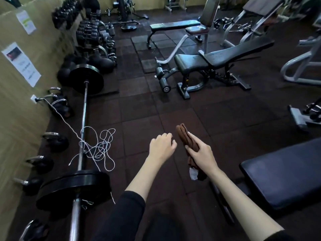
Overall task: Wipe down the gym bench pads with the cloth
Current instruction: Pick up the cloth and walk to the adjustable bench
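My right hand (201, 153) grips a rolled brown cloth (186, 137), whose white tag hangs below the hand. Just to the left of the cloth, my left hand (162, 146) is loosely curled and holds nothing. A flat black bench pad (284, 173) lies close on my right, apart from both hands. Farther ahead stands an adjustable bench with a black seat pad (190, 62) and an inclined black back pad (238, 52). A flat bench (174, 26) stands at the back.
A loaded barbell (83, 129) lies along the left, with a tangled white cord (100, 148) over it. Kettlebells (57, 141) and a dumbbell rack (90, 32) line the left wall. Grey machine frames (298, 70) stand at the right. Dark rubber floor tiles (139, 110) lie between.
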Action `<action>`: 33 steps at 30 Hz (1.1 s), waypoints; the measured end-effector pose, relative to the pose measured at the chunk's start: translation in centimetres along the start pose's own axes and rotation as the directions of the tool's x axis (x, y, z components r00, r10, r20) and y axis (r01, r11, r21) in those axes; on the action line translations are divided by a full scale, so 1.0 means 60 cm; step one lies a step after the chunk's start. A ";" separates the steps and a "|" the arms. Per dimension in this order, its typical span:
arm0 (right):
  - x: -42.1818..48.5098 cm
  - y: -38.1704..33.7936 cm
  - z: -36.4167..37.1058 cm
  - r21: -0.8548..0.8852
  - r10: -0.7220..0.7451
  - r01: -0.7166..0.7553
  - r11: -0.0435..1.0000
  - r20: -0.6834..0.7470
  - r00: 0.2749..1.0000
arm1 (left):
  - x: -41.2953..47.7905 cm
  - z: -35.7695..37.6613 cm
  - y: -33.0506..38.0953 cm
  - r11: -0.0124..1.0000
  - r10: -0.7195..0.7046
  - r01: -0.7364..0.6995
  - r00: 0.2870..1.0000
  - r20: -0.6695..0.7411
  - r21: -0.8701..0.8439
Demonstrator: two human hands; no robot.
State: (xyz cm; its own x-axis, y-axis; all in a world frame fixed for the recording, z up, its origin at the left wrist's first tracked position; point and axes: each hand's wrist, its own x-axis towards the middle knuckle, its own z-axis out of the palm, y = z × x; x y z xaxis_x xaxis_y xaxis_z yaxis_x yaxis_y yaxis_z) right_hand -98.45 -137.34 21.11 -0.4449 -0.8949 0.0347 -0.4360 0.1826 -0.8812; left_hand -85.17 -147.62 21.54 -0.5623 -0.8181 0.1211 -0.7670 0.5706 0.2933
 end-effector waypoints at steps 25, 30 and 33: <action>0.653 0.126 -0.141 0.065 0.136 -0.126 0.990 -0.178 0.975 | 0.727 0.144 0.032 0.959 0.277 -0.283 0.950 0.145 0.028; 0.808 0.182 -0.192 0.042 0.145 -0.139 0.989 -0.184 0.972 | 0.891 0.191 0.072 0.956 0.273 -0.287 0.947 0.170 0.059; 0.912 0.215 -0.237 0.018 0.128 -0.127 0.992 -0.175 0.976 | 0.997 0.218 0.109 0.964 0.239 -0.257 0.951 0.198 0.072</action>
State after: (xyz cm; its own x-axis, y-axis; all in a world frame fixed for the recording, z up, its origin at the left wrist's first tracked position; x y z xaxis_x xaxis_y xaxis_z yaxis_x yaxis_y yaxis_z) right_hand -139.54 -178.18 18.35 -0.6269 -0.7791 0.0036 -0.3617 0.2870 -0.8870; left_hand -127.88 -191.87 18.29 -0.7789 -0.6272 -0.0027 -0.6170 0.7654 0.1828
